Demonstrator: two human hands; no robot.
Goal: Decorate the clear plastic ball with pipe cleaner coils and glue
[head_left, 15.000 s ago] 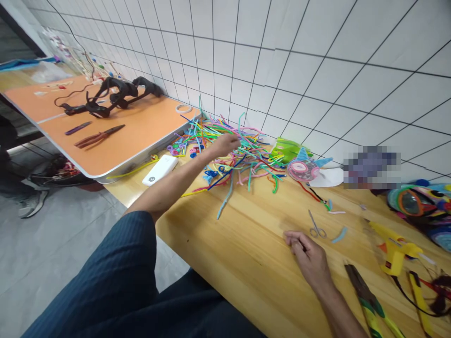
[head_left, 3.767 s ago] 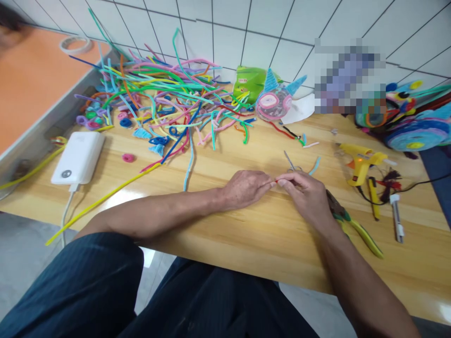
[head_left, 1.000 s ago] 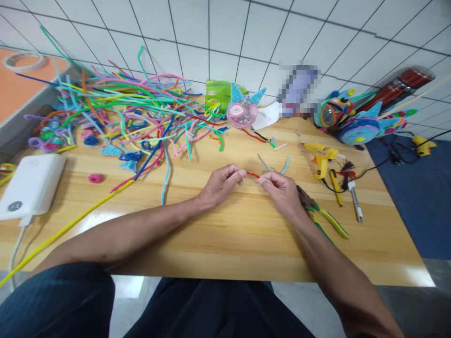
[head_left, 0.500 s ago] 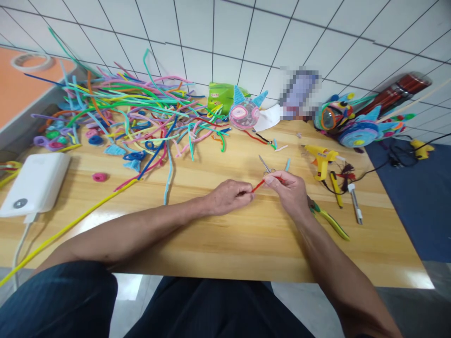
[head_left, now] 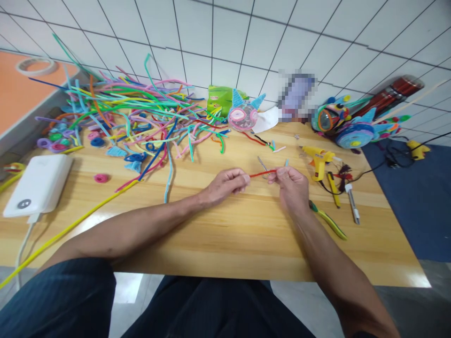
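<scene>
1. Red pipe cleaner: stretched nearly straight over the worktop, well in from the front edge.
2. Left hand: fingers pinching one side of it.
3. Right hand: fingers pinching the other.

Left hand: moved from well left of the scissors to just left.
Right hand: from before them to their right.
Red stem: slanting earlier, now nearly level, longer between the hands.
</scene>
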